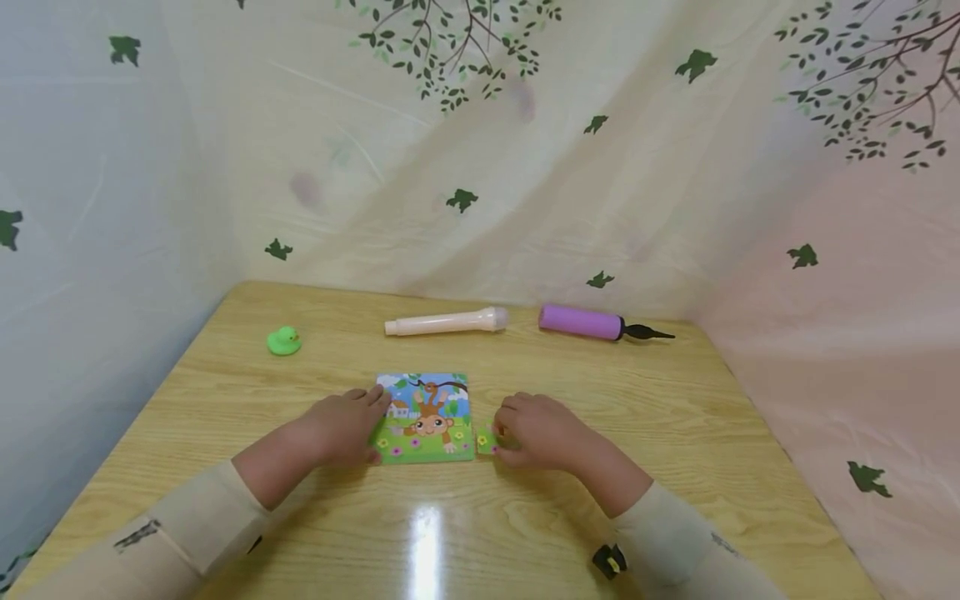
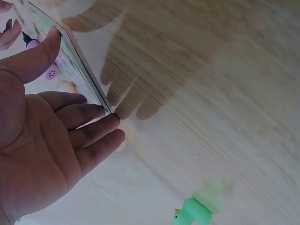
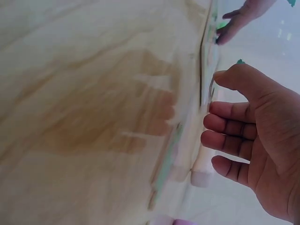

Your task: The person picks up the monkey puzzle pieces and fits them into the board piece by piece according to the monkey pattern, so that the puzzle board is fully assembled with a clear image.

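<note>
A square picture puzzle (image 1: pixel 427 417) with a monkey hanging over a flowered meadow lies flat on the table. My left hand (image 1: pixel 341 425) rests along its left side, fingertips on the edge; in the left wrist view its fingers (image 2: pixel 89 136) are fairly straight. Just right of the puzzle is a small green puzzle piece (image 1: pixel 486 440) with flowers on it. My right hand (image 1: pixel 542 433) pinches this piece between thumb and curled fingers, partly covering it. A flat green-topped piece (image 3: pixel 165 164) lies below those fingers in the right wrist view.
Toward the back of the wooden table (image 1: pixel 637 392) lie a pale pink microphone-shaped toy (image 1: pixel 442 322) and a purple pump (image 1: pixel 581 322) with a black nozzle. At the left sits a green toy duck (image 1: pixel 283 342). Pale leaf-printed cloth (image 1: pixel 480 242) hangs behind the table.
</note>
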The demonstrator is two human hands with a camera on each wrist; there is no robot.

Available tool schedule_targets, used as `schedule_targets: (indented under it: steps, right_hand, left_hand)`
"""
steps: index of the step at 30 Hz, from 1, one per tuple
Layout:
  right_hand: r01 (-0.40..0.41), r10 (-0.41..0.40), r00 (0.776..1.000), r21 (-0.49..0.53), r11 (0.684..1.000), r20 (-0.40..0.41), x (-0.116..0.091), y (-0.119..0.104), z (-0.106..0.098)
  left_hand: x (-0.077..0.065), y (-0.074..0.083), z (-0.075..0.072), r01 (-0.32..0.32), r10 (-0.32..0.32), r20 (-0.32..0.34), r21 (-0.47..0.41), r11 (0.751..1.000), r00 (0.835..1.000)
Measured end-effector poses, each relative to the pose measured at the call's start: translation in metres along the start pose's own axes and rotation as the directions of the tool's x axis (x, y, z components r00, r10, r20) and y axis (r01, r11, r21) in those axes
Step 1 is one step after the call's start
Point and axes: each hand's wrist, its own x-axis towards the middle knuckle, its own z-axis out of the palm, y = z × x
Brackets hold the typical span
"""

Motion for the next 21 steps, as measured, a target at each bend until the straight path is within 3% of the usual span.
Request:
schedule_targets:
  steps: [4,10,21]
  right_hand:
    - [0.045,-0.045,0.998,-0.003,0.999,-0.045,0.015,-0.008,-0.006]
    - [0.088,-0.088,0.995,-0.015,0.996,-0.041,0.043,-0.029,-0.012]
    - [0.163,-0.165,0.986,-0.087,0.983,-0.019,0.089,-0.057,0.000]
  left_hand:
    - [0.000,-0.001,-0.001,0.005,-0.005,-0.003,-0.012,1.000,1.000]
    - [0.003,-0.008,0.001,-0.013,0.013,-0.004,0.006,1.000,1.000]
    - [0.005,-0.018,-0.006,-0.025,0.026,0.033,-0.030,0.999,0.999]
